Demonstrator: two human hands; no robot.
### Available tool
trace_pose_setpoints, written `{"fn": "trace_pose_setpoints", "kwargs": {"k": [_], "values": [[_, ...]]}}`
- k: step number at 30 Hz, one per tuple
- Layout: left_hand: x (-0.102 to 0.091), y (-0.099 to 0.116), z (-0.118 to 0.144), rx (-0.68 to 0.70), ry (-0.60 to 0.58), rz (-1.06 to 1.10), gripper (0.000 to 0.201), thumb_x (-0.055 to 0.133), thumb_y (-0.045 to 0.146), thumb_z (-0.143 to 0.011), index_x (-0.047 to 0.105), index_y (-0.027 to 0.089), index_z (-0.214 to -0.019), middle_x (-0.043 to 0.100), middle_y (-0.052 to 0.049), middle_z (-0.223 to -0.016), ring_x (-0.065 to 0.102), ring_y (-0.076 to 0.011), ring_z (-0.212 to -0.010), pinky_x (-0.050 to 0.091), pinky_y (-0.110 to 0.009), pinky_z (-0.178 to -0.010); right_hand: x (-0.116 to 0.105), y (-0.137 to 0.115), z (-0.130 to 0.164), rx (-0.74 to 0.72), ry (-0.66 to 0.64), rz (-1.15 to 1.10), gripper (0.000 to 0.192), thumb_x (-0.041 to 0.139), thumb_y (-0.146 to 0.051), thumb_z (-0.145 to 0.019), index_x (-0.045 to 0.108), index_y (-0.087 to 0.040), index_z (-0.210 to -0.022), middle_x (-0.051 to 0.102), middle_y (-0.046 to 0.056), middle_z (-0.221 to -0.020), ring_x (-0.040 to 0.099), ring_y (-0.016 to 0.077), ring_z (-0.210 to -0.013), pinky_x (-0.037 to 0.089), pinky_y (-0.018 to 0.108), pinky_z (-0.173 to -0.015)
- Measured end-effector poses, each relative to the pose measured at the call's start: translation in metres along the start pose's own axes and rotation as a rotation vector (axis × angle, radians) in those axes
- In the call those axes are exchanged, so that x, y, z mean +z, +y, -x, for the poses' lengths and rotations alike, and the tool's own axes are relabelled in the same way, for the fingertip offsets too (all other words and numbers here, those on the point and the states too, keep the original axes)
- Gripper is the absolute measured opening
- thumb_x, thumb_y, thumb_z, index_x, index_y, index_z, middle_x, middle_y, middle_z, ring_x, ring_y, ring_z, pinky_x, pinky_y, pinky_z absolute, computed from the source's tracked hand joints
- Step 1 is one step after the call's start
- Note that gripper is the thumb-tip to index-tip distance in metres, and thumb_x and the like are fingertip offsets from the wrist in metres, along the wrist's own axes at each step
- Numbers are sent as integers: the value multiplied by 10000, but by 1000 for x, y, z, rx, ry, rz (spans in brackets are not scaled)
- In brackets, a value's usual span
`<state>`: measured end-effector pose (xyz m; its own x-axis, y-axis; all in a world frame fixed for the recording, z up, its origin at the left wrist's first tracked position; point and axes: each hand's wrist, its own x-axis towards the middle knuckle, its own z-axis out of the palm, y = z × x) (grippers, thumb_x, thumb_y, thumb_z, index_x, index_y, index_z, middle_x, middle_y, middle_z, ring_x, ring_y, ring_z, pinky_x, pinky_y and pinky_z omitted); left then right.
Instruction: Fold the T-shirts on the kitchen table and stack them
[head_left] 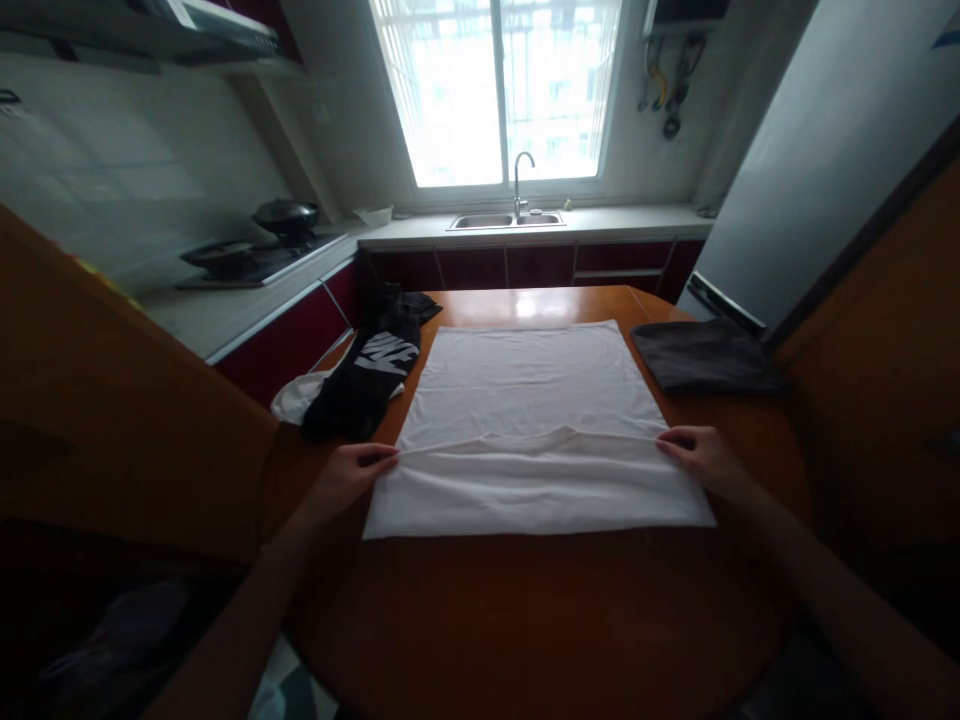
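A black garment with white lettering [367, 375] lies on the round wooden table [525, 620], a folded dark grey cloth [705, 357] opposite. Behind, a steel sink [504, 220] sits under a bright window [495, 90].

cloth [529, 400]: we are seeing plain white, no pattern
black garment [367, 375]: we are seeing black with white lettering
pale garment [296, 397]: we are seeing white peeking out beneath the black one
folded cloth [705, 355]: we are seeing dark grey-brown, plain
table [525, 610]: we are seeing glossy orange-brown
cabinets [540, 265]: we are seeing dark red fronts
worktop [615, 220]: we are seeing pale grey-white
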<state>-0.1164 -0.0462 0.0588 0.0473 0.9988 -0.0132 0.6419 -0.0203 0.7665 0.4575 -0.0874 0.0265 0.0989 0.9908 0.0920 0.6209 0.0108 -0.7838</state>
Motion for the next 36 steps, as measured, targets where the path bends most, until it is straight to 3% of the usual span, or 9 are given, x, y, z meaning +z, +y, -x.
{"fn": "trace_pose_setpoints", "kwargs": {"k": [4,9,18,25,29,36], "values": [[-13,5,-13,31,-6,5,517,768,605,-698,802,163,-963,791,-98,-975,725,-274,-914,560,-324,-815,-15,-9,-8,10,4,-22,290,694,-463,-743,783,-197,-815,779,79,-832,712,269,-778,544,341,-684],[-16,9,-46,85,96,-1,534,767,588,-717,794,134,-997,788,-98,-972,717,-259,-907,549,-297,-808,-27,-12,-39,8,79,-9,312,709,-473,-745,785,-188,-846,778,87,-864,709,271,-808,541,340,-696],[11,-6,-110,166,140,-13,502,750,582,-663,801,144,-902,793,-105,-932,731,-289,-902,544,-345,-826,2,-3,-97,37,92,-29,201,705,-313,-706,753,-136,-788,771,103,-818,702,234,-755,517,291,-666],[17,-25,-123,180,150,-35,474,722,550,-692,799,147,-929,791,-106,-948,732,-288,-901,541,-341,-822,5,8,-113,48,97,13,179,693,-264,-706,767,-129,-797,780,98,-815,711,231,-763,513,276,-661],[23,-30,-125,179,127,-154,417,673,515,-716,801,169,-909,791,-97,-949,730,-281,-915,531,-330,-845,13,14,-118,54,51,112,167,679,-243,-710,773,-117,-766,778,95,-784,715,234,-751,505,271,-667],[25,-13,-128,117,3,-419,380,577,455,-810,788,199,-996,784,-72,-994,715,-250,-938,502,-276,-806,15,11,-118,30,-51,391,176,659,-233,-769,796,-135,-821,780,87,-822,712,210,-772,477,246,-669]]}}
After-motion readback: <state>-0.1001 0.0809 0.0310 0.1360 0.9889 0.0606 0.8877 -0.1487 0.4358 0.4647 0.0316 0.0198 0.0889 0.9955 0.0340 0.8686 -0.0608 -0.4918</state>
